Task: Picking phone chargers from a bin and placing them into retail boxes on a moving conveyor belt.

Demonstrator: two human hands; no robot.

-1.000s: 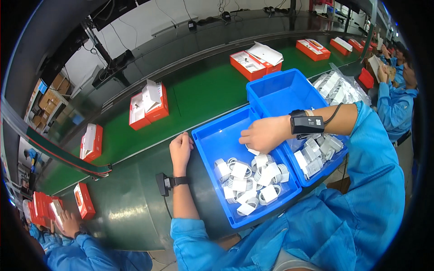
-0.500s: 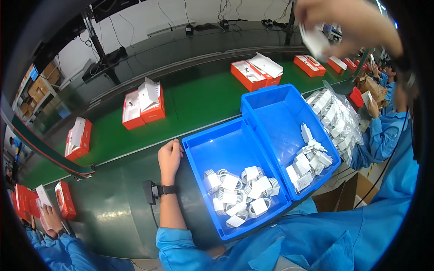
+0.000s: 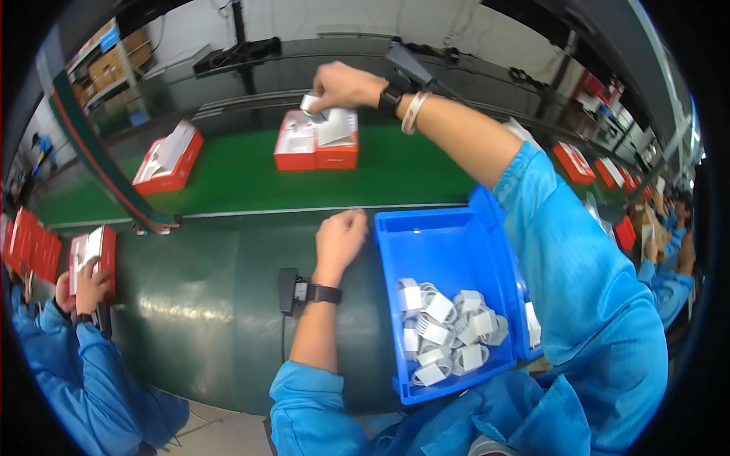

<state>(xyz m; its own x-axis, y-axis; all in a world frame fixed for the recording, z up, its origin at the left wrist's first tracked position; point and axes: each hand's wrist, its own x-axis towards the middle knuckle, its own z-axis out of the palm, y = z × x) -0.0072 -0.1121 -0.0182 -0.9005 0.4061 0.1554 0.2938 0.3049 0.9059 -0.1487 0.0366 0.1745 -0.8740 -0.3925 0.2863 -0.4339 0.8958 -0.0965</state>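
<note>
My right hand (image 3: pixel 344 85) reaches far out over the green conveyor belt (image 3: pixel 403 171) and grips a small white packet (image 3: pixel 311 105) above an open red box (image 3: pixel 317 141) with a white insert. My left hand (image 3: pixel 340 237) rests in a loose fist, holding nothing, on the dark green bench (image 3: pixel 205 304) beside the left rim of a blue bin (image 3: pixel 441 251). Several coiled white cables (image 3: pixel 445 328) lie in the near end of that bin. Both arms wear blue sleeves and black wrist devices.
Another open red box (image 3: pixel 169 160) rides the belt to the left, and more red boxes (image 3: pixel 572 161) lie to the right. A person in blue at lower left holds a red box (image 3: pixel 90 257). Other workers' hands (image 3: pixel 663 251) show at right. Cardboard cartons (image 3: pixel 114 61) sit on back shelves.
My right hand left the bin, rose with a white packet and stretched out over the belt to the red box. The view swung left. My left hand stayed by the bin's rim.
</note>
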